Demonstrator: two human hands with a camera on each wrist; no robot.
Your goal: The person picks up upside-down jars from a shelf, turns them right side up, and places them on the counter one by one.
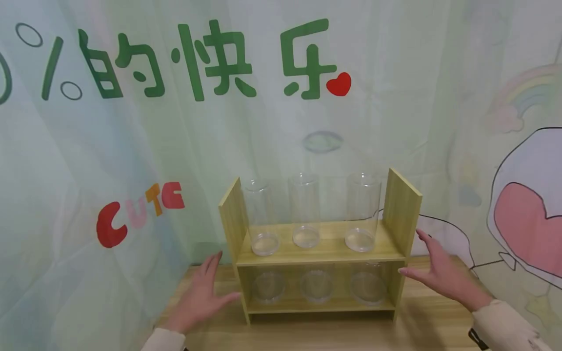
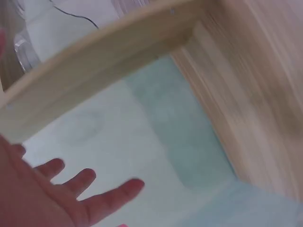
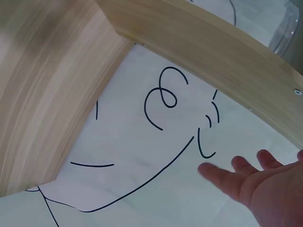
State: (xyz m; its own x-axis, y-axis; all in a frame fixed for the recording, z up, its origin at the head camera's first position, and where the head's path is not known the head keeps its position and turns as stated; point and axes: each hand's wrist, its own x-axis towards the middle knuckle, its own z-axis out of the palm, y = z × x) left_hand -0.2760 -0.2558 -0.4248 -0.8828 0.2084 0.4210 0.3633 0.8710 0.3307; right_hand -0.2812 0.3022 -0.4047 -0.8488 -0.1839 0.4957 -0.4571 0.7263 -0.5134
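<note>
A two-tier wooden shelf (image 1: 322, 261) stands on the table, with three clear glass cylinders on its upper board, among them the middle glass (image 1: 305, 209). Three more lie or stand on the lower board, such as the lower left glass (image 1: 269, 286). My left hand (image 1: 202, 295) is beside the shelf's left side panel, fingers spread and holding nothing. On the other side my right hand (image 1: 448, 275) is by the right panel, thumb and fingers apart. In the wrist views the left hand (image 2: 52, 194) and right hand (image 3: 265, 189) have extended fingers close to the panels.
The wooden table (image 1: 333, 334) runs under the shelf and meets a printed cloth backdrop (image 1: 395, 122) behind it. That cloth also hangs along the left and right sides. Glasses on the upper board stand near the shelf's side panels.
</note>
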